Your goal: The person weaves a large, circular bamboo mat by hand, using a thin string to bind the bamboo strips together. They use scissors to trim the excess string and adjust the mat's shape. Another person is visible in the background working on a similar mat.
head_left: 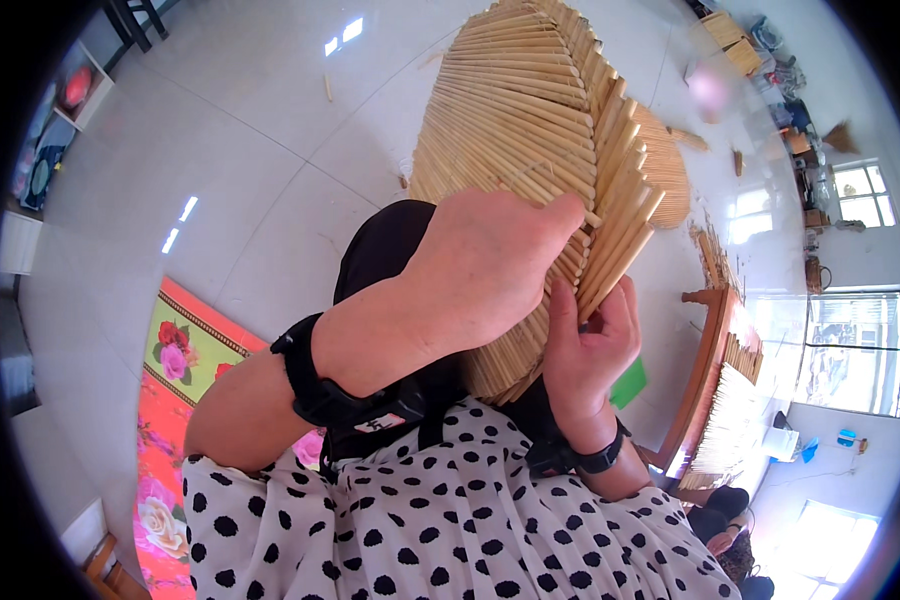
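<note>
A large fan-shaped piece (510, 110) made of pale straw-coloured stalks laid side by side stretches away from my lap, with a stitched or plaited ridge along its right part. My left hand (485, 265) is closed over its near portion, thumb and fingers pinching at the ridge. Lower on the right, my right hand (595, 345) grips the near stalk ends between thumb and curled fingers. Both hands touch the same piece, close together. What lies under my left palm is hidden. Each wrist wears a black band.
A red floral mat (165, 440) lies on the tiled floor to the left. Right of me stands a wooden frame (695, 385) with bundled stalks (725, 420) beside it. Another person (725, 525) sits at the lower right. Straw scraps (712, 255) litter the floor.
</note>
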`<state>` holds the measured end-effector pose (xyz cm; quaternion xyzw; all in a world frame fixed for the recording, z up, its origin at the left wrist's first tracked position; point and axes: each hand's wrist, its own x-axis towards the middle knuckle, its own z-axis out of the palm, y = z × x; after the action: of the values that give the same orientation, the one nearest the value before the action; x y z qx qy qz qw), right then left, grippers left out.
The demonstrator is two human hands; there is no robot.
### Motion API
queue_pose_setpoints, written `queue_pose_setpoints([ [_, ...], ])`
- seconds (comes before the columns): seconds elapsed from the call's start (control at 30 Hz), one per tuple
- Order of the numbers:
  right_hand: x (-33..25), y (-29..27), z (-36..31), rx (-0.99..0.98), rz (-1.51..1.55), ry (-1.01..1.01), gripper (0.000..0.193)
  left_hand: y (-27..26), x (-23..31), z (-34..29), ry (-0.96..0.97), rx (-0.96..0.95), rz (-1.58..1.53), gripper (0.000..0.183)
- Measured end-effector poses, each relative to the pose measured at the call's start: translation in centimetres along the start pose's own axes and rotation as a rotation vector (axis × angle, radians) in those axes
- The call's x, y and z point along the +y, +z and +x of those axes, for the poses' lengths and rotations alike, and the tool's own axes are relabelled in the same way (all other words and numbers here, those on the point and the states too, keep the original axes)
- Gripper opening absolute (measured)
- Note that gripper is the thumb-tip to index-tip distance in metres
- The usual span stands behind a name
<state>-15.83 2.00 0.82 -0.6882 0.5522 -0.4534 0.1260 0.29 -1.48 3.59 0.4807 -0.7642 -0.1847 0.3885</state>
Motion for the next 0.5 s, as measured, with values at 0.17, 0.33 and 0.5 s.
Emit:
queue_pose_setpoints([
  [0.17, 0.19, -0.14, 0.19, -0.018, 0.031, -0.009, 0.025, 0.07, 0.25, -0.05, 0.014, 0.026, -0.004, 0.008],
  [0.33, -0.35, -0.39, 0.35, -0.053, 0.014, -0.003, 0.025, -0.08, 0.21, -0.13, 0.004, 0.017, 0.011, 0.009],
  [0.5, -0.65, -0.41, 0.39, -0.067, -0.009, -0.082, 0.026, -0.09, 0.61, -0.16, -0.005, 0.015, 0.032, 0.01],
])
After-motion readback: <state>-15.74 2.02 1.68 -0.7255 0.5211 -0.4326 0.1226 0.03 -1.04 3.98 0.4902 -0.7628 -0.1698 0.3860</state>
